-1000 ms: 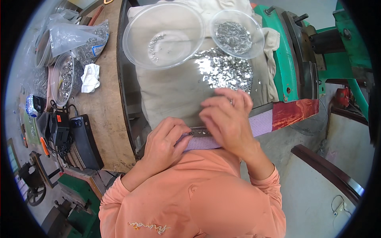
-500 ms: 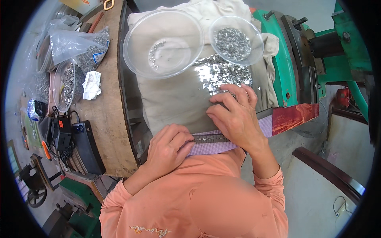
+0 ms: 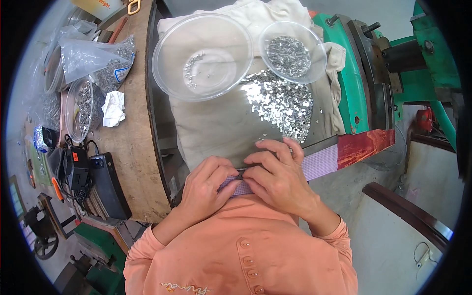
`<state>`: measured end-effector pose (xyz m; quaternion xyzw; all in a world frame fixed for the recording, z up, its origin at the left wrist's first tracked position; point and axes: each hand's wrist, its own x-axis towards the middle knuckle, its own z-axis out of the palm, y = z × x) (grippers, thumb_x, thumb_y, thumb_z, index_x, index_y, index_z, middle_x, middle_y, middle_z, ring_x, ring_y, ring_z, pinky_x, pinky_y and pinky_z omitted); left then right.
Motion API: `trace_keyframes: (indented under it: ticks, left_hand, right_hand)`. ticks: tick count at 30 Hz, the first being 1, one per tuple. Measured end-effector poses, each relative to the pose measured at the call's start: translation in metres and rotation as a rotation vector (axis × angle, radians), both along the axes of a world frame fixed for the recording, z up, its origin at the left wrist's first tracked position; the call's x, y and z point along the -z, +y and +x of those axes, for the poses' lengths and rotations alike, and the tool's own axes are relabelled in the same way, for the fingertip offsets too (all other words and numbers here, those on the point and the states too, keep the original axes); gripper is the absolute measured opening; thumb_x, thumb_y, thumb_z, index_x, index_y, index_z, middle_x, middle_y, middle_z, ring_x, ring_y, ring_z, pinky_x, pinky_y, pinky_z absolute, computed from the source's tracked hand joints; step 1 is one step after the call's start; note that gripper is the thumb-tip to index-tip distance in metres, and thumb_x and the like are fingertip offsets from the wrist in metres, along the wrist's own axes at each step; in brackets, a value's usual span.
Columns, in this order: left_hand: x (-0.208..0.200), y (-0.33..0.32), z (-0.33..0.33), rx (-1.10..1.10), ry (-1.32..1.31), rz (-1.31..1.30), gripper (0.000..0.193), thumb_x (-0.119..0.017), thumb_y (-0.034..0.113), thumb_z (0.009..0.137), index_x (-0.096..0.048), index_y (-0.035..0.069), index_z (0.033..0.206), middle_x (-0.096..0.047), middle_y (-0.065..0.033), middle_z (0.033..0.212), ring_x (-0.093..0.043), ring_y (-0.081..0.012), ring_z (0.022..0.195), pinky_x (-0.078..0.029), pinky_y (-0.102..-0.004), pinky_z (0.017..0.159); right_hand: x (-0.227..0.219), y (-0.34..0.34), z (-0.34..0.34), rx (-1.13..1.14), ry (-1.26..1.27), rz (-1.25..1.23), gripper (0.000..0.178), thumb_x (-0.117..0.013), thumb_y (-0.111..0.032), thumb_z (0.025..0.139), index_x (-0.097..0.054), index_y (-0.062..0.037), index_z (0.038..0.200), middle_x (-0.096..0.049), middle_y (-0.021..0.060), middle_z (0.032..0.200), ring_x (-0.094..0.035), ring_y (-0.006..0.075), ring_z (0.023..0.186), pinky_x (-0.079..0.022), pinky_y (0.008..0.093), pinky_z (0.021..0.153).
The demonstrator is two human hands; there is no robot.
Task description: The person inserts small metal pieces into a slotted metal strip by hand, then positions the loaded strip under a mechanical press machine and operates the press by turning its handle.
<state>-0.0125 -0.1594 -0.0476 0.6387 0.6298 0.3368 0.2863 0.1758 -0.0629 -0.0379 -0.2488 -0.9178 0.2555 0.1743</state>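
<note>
In front of my body, my left hand (image 3: 209, 183) is closed, thumb and fingers pinching a narrow dark metal strip (image 3: 240, 177). Close beside it, my right hand (image 3: 278, 179) has its thumb and index finger brought together at the strip; whatever tiny piece they may hold is hidden. Beyond the right hand, a heap of small shiny metal pieces (image 3: 285, 105) is spread on the grey-beige cloth (image 3: 211, 125). A large clear plastic bowl (image 3: 164, 73) with a few tiny pieces stands at the back left. Next to it, a smaller clear bowl (image 3: 318, 64) contains many thin metal pins.
A wooden bench (image 3: 140, 162) on the left carries a plastic bag of metal parts (image 3: 108, 69), a clear tub of parts (image 3: 81, 110), crumpled white paper (image 3: 114, 108) and a black phone (image 3: 108, 182). Green machinery (image 3: 339, 73) borders the cloth at right.
My right hand has left the heap of metal pieces and come down and left to the strip beside my left hand. The left hand has barely moved.
</note>
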Motion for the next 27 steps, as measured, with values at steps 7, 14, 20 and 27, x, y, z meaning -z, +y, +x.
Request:
trace_keyframes:
  ticks: [7, 14, 20, 27]
  left_hand:
    - [0.001, 0.003, 0.003, 0.019, 0.050, 0.034, 0.027, -0.083, 0.005, 0.070, -0.068, 0.004, 0.092, -0.066, -0.0102, 0.097, -0.065, -0.0290, 0.084, -0.053, -0.0367, 0.068]
    - [-0.001, 0.006, 0.007, 0.040, 0.113, 0.070, 0.030, -0.084, 0.009, 0.068, -0.070, 0.005, 0.095, -0.065, -0.0085, 0.095, -0.064, -0.0283, 0.081, -0.053, -0.0375, 0.067]
    - [-0.001, -0.003, 0.004, 0.103, 0.182, 0.111, 0.033, -0.085, 0.013, 0.067, -0.070, 0.006, 0.095, -0.065, -0.0066, 0.094, -0.064, -0.0257, 0.079, -0.052, -0.0367, 0.065]
    - [-0.002, -0.017, 0.001, 0.103, 0.204, 0.080, 0.032, -0.086, 0.014, 0.066, -0.069, 0.006, 0.093, -0.065, -0.0061, 0.095, -0.064, -0.0250, 0.080, -0.052, -0.0366, 0.066]
  right_hand:
    - [-0.002, 0.000, 0.012, 0.060, -0.030, -0.024, 0.013, -0.080, -0.018, 0.074, -0.072, -0.0161, 0.084, -0.066, -0.0037, 0.110, -0.051, 0.0232, 0.123, -0.024, 0.0497, 0.111]
    - [0.000, 0.000, 0.013, 0.060, -0.027, -0.006, 0.009, -0.079, -0.017, 0.075, -0.074, -0.0169, 0.082, -0.066, -0.0034, 0.109, -0.052, 0.0235, 0.123, -0.024, 0.0493, 0.111]
    - [-0.003, 0.013, 0.010, 0.050, 0.024, -0.058, 0.009, -0.077, -0.018, 0.077, -0.073, -0.0139, 0.082, -0.064, -0.0017, 0.108, -0.051, 0.0238, 0.122, -0.026, 0.0505, 0.110]
    - [-0.001, 0.016, -0.009, -0.128, -0.108, 0.049, 0.007, -0.071, -0.015, 0.078, -0.073, -0.0135, 0.084, -0.063, -0.0001, 0.112, -0.049, 0.0239, 0.124, -0.026, 0.0484, 0.111]
